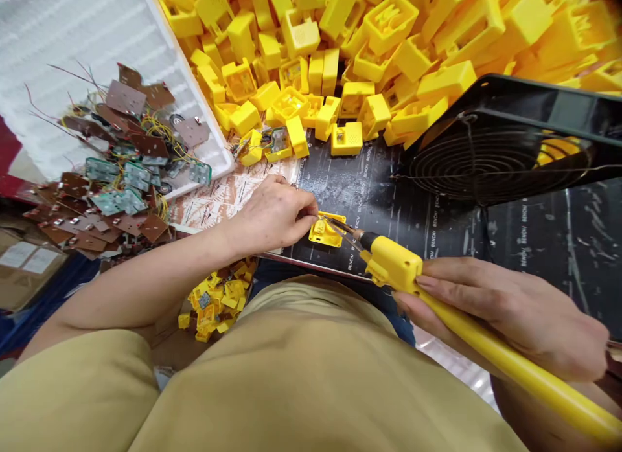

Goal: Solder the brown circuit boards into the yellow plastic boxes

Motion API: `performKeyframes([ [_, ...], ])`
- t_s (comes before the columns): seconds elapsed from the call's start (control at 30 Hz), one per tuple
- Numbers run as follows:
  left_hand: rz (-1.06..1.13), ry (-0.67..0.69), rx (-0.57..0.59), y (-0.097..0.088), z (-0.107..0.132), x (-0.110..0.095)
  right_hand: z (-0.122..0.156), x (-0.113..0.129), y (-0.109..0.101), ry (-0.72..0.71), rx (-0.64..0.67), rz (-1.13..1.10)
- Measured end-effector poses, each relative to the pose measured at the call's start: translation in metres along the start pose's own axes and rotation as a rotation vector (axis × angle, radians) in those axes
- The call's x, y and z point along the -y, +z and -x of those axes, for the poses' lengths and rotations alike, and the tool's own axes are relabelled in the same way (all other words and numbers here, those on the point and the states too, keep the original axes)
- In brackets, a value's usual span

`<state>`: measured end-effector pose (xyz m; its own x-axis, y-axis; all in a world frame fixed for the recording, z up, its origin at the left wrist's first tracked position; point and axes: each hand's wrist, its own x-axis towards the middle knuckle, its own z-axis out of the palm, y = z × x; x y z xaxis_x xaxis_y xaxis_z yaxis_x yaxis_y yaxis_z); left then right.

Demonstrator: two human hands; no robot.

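My right hand (505, 309) is wrapped round the yellow handle of a soldering iron (396, 264). The iron's dark tip reaches over a small yellow plastic housing part (326, 237) lying on the black bench mat near its front edge. At the left side of that part is my left hand (279, 212), thumb and forefinger pinched together. Whatever the pinch holds is too small or too covered to make out. Small metal fittings show inside the housing part, close to the tip.
Behind is a large heap of yellow plastic housings (301, 31). A black fan (479, 154) stands at the right on the black bench mat (359, 180). Left, a white foam tray (182, 57) carries wired circuit boards (126, 102). More yellow parts (216, 303) lie below the bench.
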<state>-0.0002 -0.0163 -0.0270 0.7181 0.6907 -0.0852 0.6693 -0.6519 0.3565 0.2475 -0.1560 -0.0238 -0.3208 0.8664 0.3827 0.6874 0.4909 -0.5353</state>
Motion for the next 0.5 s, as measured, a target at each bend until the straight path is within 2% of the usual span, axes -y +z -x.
performKeyframes([
  [0.07, -0.01, 0.005, 0.003, 0.001, -0.001, 0.0, -0.008, 0.002, -0.003, -0.11, 0.011, 0.03],
  [0.17, -0.03, 0.005, 0.003, 0.001, -0.001, -0.001, -0.015, 0.006, -0.007, -0.253, -0.045, 0.059],
  [0.33, -0.077, 0.027, 0.003, -0.001, -0.001, -0.003, -0.008, 0.005, -0.018, -0.178, -0.035, 0.081],
  [0.5, -0.129, 0.034, 0.022, -0.004, -0.003, -0.005, 0.002, 0.0, -0.017, -0.097, -0.113, 0.047],
])
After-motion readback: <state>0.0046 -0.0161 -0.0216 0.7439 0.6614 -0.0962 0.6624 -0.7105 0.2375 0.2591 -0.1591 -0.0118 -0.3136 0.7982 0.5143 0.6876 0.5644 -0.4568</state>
